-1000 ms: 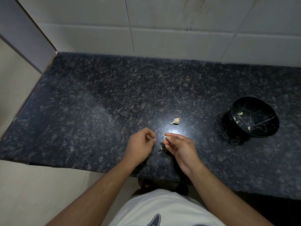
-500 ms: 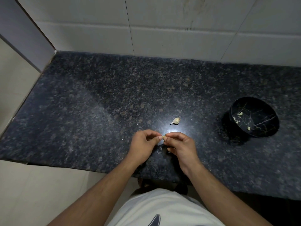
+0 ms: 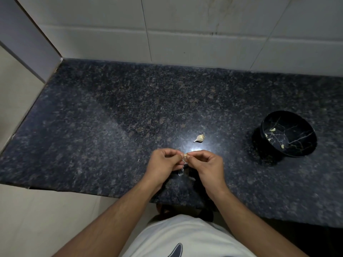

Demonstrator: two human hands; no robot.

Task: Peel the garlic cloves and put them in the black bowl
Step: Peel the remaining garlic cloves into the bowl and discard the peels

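While both hands meet above the near edge of the dark speckled counter (image 3: 115,115), they pinch one small garlic clove (image 3: 185,155) between them. The left hand (image 3: 163,163) has its fingers curled in, with thumb and fingertips closed on the left end of the clove. The right hand (image 3: 206,164) is curled the same way, its thumb and forefinger nipping the right end. The clove shows only as a pale sliver between the two sets of fingertips, so how much skin is left on it cannot be told. A thin, papery bit of peel (image 3: 181,171) shows just below the fingers; whether it hangs from them or lies on the counter is not clear.

A little beyond the hands, in a bright patch of reflected light, lies another garlic clove with its skin on (image 3: 199,138), apart from both hands. Well off to the right stands the black bowl (image 3: 304,130), marked inside with thin pale veins. Several peeled cloves (image 3: 272,130) lie scattered in the bowl.

White wall tiles (image 3: 204,34) rise behind the counter. At the bottom of the view, the person's white shirt (image 3: 185,238) shows between the two bare forearms.
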